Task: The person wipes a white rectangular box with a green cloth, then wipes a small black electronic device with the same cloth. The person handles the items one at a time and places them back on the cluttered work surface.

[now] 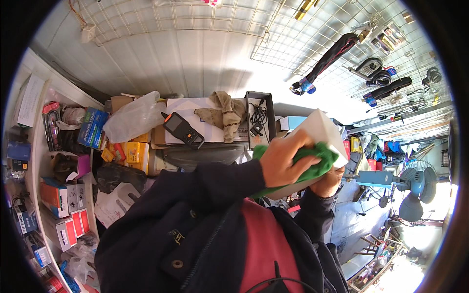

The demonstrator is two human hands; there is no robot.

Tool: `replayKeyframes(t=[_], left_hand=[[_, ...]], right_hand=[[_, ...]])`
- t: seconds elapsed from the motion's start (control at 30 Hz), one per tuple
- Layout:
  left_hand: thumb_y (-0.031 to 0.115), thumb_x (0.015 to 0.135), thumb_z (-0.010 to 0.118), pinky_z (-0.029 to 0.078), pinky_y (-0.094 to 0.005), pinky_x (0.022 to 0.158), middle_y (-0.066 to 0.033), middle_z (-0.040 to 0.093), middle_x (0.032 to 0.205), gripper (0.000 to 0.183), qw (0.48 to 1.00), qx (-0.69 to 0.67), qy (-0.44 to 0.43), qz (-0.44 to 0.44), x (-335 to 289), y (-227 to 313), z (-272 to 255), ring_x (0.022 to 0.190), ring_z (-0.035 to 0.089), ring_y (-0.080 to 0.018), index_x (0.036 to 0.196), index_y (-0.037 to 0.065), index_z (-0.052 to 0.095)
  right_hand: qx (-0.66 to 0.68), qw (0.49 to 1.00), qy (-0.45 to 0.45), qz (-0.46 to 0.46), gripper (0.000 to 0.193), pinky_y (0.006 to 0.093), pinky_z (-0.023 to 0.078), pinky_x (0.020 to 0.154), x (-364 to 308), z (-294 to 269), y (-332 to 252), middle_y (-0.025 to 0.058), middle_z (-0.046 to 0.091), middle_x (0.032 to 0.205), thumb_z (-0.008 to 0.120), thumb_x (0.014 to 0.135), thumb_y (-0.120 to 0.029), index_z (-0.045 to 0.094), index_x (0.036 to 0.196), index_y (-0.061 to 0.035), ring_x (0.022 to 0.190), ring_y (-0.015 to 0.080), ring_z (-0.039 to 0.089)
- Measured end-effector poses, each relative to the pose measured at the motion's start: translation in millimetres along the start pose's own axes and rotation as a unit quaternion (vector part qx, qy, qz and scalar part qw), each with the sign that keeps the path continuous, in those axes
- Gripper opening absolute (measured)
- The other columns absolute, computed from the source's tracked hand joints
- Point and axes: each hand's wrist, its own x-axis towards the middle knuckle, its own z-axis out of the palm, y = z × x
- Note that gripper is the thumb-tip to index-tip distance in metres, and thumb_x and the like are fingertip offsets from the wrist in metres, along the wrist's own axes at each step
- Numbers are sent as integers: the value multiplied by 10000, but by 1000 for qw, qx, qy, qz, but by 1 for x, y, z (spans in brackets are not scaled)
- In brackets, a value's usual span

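Note:
A white box (322,128) is held up in front of my chest, tilted, its far end pointing up and right. My left hand (286,158) grips a bunched green cloth (320,163) and presses it against the box's upper side. From below and to the right, my right hand (328,183) is closed round the box's edge; some of its fingers are hidden behind it. Part of the cloth hangs out to the left, under my left wrist.
Behind the box, a counter carries a dark handheld device (183,129), a beige rag (224,116) and an open black box with a coiled cable (258,117). Shelves of packages (63,195) stand on the left. A fan (415,190) is at the far right, and a wire grid (312,44) hangs above.

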Motion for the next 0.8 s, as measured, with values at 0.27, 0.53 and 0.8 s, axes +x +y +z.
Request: replayKeyframes(t=[0.27,0.53,0.8], left_hand=[[162,910,760,523,-398,666,-175,651,844,248,997,24,-73,29,2,15,7,769,690,-378,1029,44,578],[147,895,756,508,-422,657,-174,652,871,239,996,17,-41,75,14,19,15,794,672,-413,1039,46,594],[172,917,737,506,-461,608,-173,654,840,244,993,48,-107,9,-1,27,16,748,666,-421,1044,73,553]], right_hand=[[78,996,-2,-44,510,419,577,950,13,-19,-20,163,705,1249,795,872,-136,614,1326,12,1095,277,705],[74,997,7,-26,551,436,517,1041,2,-23,-22,159,688,1249,768,861,-128,578,1353,31,1130,285,677],[71,996,4,-58,590,475,504,1055,5,-35,-53,204,675,1277,736,880,-281,585,1340,56,1151,346,668]])
